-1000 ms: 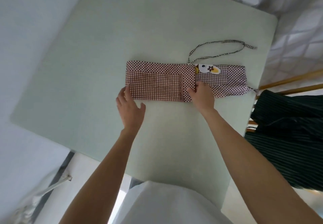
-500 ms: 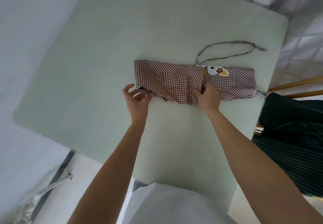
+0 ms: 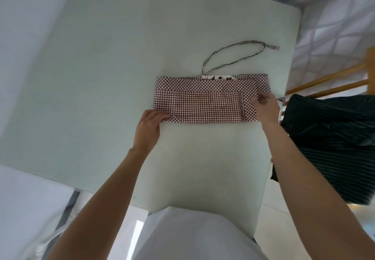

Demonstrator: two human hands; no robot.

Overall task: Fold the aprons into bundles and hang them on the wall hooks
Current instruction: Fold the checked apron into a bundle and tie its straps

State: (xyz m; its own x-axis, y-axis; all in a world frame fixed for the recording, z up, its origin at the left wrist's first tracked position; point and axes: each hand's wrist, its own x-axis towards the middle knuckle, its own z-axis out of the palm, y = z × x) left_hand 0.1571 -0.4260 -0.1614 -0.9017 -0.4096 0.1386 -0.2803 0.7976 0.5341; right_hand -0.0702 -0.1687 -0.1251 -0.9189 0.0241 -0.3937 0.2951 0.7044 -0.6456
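Observation:
A brown-and-white checked apron (image 3: 203, 101) lies folded into a long band on the pale green table (image 3: 101, 77). Its thin neck strap (image 3: 239, 54) loops out on the table behind it. My left hand (image 3: 149, 126) pinches the band's near left corner. My right hand (image 3: 264, 107) grips the band's right end, fingers curled over the cloth. A dark striped apron (image 3: 332, 138) hangs off to the right, beyond the table's edge.
A wooden chair frame (image 3: 328, 79) stands right of the table under the dark apron. A white wall (image 3: 24, 26) runs along the left. The table's near edge sits close to my body. No wall hooks are in view.
The left end of the apron was lifted and folded over toward the right, shortening the band. My right hand slid from the band's middle to its right end.

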